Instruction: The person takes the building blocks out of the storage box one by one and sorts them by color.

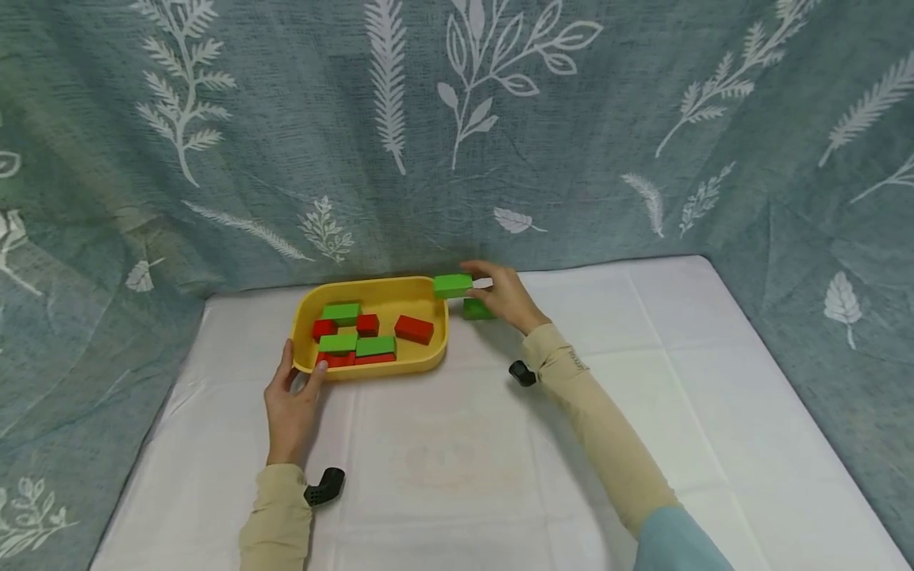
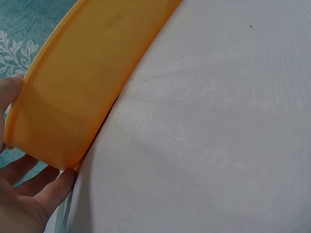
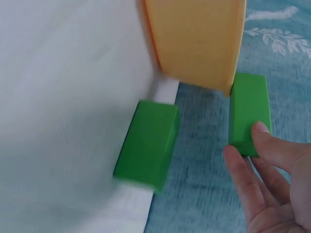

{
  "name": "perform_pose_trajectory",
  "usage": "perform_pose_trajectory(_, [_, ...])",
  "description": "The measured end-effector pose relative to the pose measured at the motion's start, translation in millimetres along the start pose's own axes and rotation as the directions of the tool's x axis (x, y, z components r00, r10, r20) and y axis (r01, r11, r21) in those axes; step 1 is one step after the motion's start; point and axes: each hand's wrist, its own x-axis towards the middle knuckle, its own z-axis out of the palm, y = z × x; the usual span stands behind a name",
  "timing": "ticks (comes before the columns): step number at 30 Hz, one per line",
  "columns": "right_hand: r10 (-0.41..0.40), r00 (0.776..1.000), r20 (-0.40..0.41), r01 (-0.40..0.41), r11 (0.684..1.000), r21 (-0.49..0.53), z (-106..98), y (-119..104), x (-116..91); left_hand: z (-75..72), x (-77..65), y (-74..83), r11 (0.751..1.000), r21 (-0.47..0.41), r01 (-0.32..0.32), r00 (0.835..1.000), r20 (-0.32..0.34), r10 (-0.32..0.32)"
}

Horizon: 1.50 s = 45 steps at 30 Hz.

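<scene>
A yellow tray (image 1: 385, 369) holds several green and red blocks, among them a red block (image 1: 414, 329) at its right side. My left hand (image 1: 291, 412) grips the tray's near left corner; in the left wrist view its thumb lies at the rim and its fingers touch the outer wall. Between thumb and fingers, my right hand (image 1: 508, 297) pinches a green block (image 1: 453, 285) at the tray's far right rim. A second green block (image 3: 146, 143) rests on the table just right of the tray, partly hidden by the right hand in the head view.
A white cloth (image 1: 457, 460) covers the table. Right behind the tray hangs a blue-green curtain (image 1: 286, 143) with white leaf prints, which also runs along both sides. Black wrist devices (image 1: 324, 486) stick out from both sleeves.
</scene>
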Motion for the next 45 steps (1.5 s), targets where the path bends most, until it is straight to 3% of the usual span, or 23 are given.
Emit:
perform_pose_trajectory(4, [0.005,1.0,-0.02,-0.005,1.0,-0.02,-13,7,-8,2.7,2.5,2.1,1.0,0.002,-0.02,1.0,0.005,0.02])
perform_pose_trajectory(15, [0.033,0.998,-0.059,-0.035,0.999,-0.032,-41,36,-30,2.8,4.0,5.6,1.0,0.014,-0.002,1.0,0.0,0.002])
perform_pose_trajectory(34, [0.098,0.994,-0.057,-0.104,0.988,-0.115,-62,69,-52,5.2,1.1,-0.3,0.999,0.035,0.041,0.999,-0.036,-0.04])
perform_pose_trajectory(45, [0.168,0.985,-0.051,-0.172,0.982,-0.084,-65,87,-62,8.5,0.7,-1.1,0.998,0.041,0.051,0.998,-0.039,-0.05])
